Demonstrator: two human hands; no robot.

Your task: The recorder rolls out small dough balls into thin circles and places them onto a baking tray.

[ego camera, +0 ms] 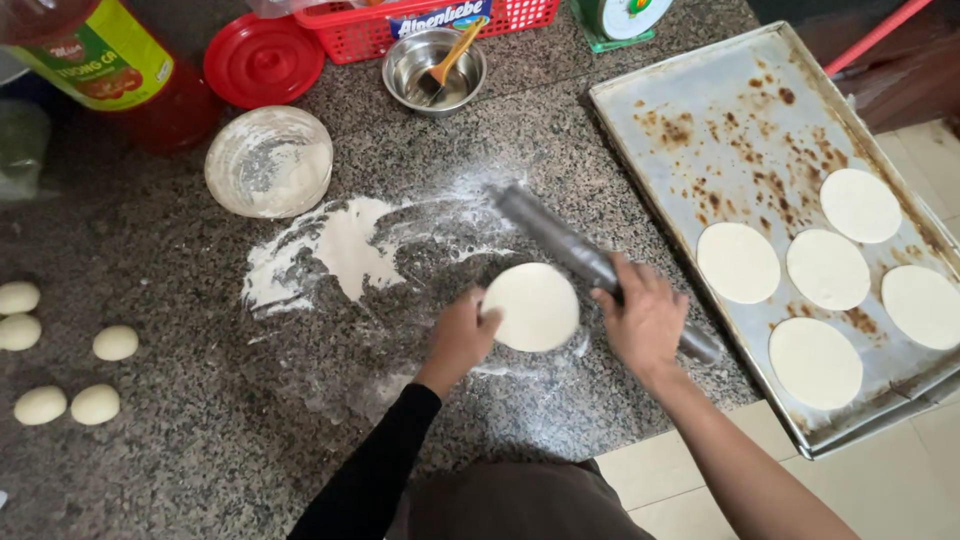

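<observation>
I see the left hand (462, 338) resting on the left rim of a flat dough disc (531, 306); fingers are loosely curled, tips touching the disc, not closed around it. The disc lies flat on the tabletop (200, 460), near the front edge, about midway along it, on a patch of spilled flour (340, 245).

Right hand (645, 318) is just right of the disc, fingers wrapped around a dark rolling pin (580, 255). The pin runs diagonally from the flour patch toward the front right, its far end touching the tabletop just behind the disc. Its near end pokes out past the hand next to the tray (650, 110).

The tray sits at the tabletop's right edge, overhanging the front right corner. It's a stained metal sheet with five rolled discs (738, 262) on its front half, laid apart from each other.

Five dough balls (116, 342) sit by the left edge, well apart from the hands.

Toward the back edge: a floury bowl (268, 160), a red lid (263, 60), and a steel bowl (434, 70) with a yellow-handled utensil in it. A red basket (360, 35) stands behind that, with a bottle (100, 65) of red liquid in the back left corner.
</observation>
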